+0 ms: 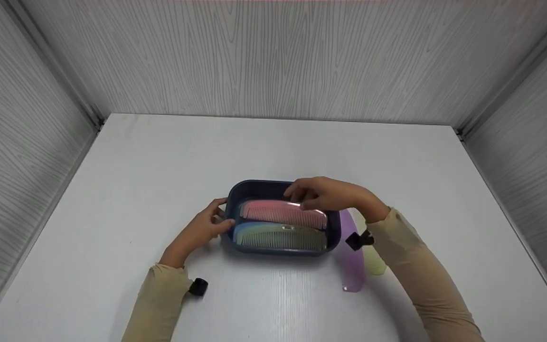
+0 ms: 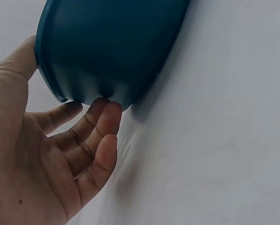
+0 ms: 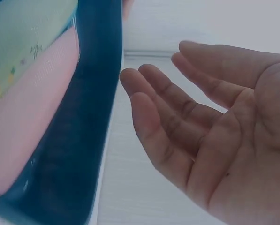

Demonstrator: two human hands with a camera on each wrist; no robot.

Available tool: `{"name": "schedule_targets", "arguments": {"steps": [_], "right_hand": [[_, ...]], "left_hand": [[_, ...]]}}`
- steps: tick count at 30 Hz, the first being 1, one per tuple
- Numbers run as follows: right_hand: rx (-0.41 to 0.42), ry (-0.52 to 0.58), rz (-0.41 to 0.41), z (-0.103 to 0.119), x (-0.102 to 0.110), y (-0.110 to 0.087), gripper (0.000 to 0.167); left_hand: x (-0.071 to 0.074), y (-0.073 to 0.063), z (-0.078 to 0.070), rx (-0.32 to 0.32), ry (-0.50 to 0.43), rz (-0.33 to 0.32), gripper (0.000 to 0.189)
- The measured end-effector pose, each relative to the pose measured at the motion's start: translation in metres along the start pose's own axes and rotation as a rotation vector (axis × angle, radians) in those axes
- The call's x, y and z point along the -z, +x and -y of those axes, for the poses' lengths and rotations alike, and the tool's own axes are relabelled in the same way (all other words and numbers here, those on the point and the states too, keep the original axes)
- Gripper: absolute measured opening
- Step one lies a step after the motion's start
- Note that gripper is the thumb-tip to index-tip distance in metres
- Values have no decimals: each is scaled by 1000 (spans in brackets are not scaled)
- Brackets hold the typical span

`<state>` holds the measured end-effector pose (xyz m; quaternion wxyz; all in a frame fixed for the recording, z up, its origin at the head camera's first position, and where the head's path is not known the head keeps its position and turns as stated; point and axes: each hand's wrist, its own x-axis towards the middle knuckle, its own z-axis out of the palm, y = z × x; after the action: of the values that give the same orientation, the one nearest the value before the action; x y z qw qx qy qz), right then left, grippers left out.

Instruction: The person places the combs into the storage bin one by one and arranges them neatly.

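A dark blue plastic basin stands on the white table with combs lying in it. A pink comb is in its upper half, and a pale green comb lies in front, partly over a blue comb. My left hand holds the basin's left end, thumb at the rim and fingertips against the outer wall. Over the basin's back right part hovers my right hand, fingers loosely bent; in the right wrist view its fingers hold nothing.
To the right of the basin a purple comb and a pale yellow comb lie on the table, partly below my right forearm. Grey wood-patterned panels border the table at the back and both sides.
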<state>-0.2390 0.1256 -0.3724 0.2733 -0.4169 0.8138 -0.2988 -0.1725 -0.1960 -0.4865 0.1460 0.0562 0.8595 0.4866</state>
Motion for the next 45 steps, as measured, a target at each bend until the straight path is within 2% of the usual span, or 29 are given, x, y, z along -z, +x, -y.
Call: {"name": "schedule_targets", "arguments": {"steps": [7,14,19,24,32,39,45], "right_hand": [[-2,81,-80,-20,11,-29,40],[-27,175,-210,-51,19,-65,42],[-108,208,-332,-76,20,-84,42],[-198,229,-390,-92,19,-99,46],[-266,170,-401,-112,12,-114,56],[-300,175,-377,-124,6,-117,62],[-367,177,-355,-138,2,-119,67]], "left_hand": [[0,2,-1,0,-1,-4,63],[1,3,0,-10,-5,-4,64],[2,2,1,-9,-16,-8,63],[2,2,0,-4,-12,-1,64],[1,3,1,-20,-14,-2,64],[1,3,2,-24,-12,-1,64],[1,3,2,-18,-9,-6,64]]}}
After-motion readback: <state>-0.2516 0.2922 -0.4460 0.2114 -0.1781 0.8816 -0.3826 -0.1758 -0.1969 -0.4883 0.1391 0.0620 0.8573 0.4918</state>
